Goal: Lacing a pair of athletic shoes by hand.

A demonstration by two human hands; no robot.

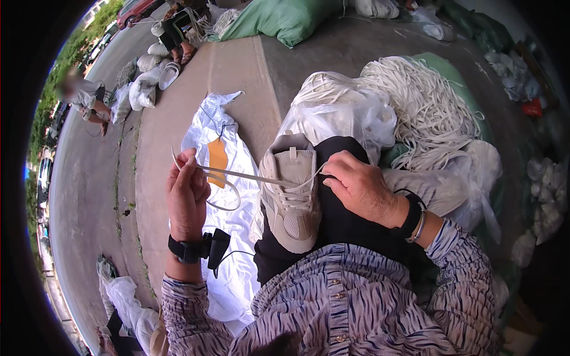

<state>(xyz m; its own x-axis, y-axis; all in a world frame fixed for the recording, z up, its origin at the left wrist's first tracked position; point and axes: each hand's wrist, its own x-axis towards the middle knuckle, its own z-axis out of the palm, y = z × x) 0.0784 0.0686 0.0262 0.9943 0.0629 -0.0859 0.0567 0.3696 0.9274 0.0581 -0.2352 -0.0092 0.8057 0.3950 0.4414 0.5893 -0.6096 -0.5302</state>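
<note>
A beige sneaker (292, 219) rests on my lap, its toe toward me and its tongue facing up. One pale shoelace (246, 175) runs through its lower eyelets, with both ends drawn out to the sides. My left hand (189, 184) pinches one lace end at the left of the shoe, and a loop of that lace hangs below the fingers. Close beside the shoe's right edge, my right hand (356, 184) pinches the other lace end between thumb and finger. The lace on the left side is stretched nearly straight.
A large heap of white laces (421, 101) lies on green sacking at the right, beside clear plastic bags (380, 121). White sheeting (228, 237) with an orange piece (217, 160) covers ground at my left. A green sack (291, 21) and other people are farther off.
</note>
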